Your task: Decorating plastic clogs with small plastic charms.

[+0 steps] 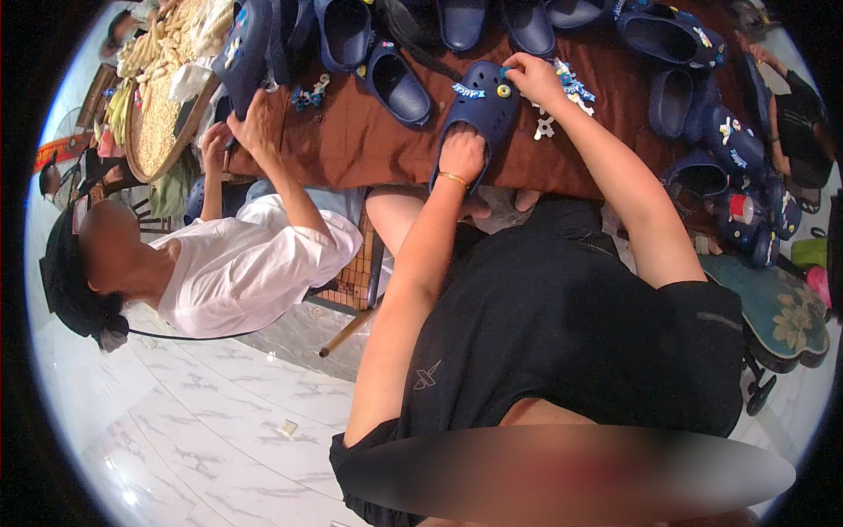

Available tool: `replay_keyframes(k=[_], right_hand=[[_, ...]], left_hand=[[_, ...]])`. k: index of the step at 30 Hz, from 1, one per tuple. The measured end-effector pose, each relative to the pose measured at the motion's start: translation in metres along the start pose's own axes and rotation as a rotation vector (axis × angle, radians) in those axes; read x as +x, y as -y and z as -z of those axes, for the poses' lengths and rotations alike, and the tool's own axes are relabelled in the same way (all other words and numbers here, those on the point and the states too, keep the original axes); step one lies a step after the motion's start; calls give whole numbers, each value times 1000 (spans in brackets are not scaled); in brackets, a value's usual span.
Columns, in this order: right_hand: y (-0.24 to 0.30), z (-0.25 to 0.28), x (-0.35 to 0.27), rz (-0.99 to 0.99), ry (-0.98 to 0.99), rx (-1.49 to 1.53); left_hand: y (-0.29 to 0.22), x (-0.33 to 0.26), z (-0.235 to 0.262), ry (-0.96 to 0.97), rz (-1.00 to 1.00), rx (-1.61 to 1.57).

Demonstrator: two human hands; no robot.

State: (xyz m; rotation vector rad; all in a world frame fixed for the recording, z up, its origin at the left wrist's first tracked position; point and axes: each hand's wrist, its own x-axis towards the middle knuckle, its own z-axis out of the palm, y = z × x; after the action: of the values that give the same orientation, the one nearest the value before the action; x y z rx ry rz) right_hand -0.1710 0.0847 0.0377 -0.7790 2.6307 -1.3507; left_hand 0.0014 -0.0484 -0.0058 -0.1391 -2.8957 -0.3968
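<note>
A navy blue clog [479,107] with ventilation holes lies in front of me, its toe pointing away. My left hand [464,155] reaches into the clog's foot opening and holds it; the fingertips are hidden inside. On the clog's upper sit a blue-and-white lettered charm [470,90] and a round yellow charm [503,90]. My right hand [536,81] is closed in a pinch at the toe's right side, on a small blue charm [507,74] partly covered by the fingers. Loose blue and white charms [572,83] lie beside that hand.
The brown cloth [351,145] on the table carries several more navy clogs [397,85]. Another charm cluster [311,91] lies to the left. Decorated clogs [733,140] crowd the right edge. At left, a person in a white shirt [255,263] handles a clog near a round tray [158,132].
</note>
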Motion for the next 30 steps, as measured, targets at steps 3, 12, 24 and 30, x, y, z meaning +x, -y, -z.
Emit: replay_keyframes(k=[3, 12, 24, 30], right_hand=[[11, -4, 7, -64, 161, 76], [17, -25, 36, -62, 310, -346], [33, -35, 71, -269, 528, -631], [0, -29, 45, 45, 208, -363]], left_hand=[[-1, 1, 3, 3, 8, -11], [-2, 2, 5, -23, -7, -33], [-5, 4, 7, -22, -2, -70], [-4, 6, 7, -5, -7, -22]])
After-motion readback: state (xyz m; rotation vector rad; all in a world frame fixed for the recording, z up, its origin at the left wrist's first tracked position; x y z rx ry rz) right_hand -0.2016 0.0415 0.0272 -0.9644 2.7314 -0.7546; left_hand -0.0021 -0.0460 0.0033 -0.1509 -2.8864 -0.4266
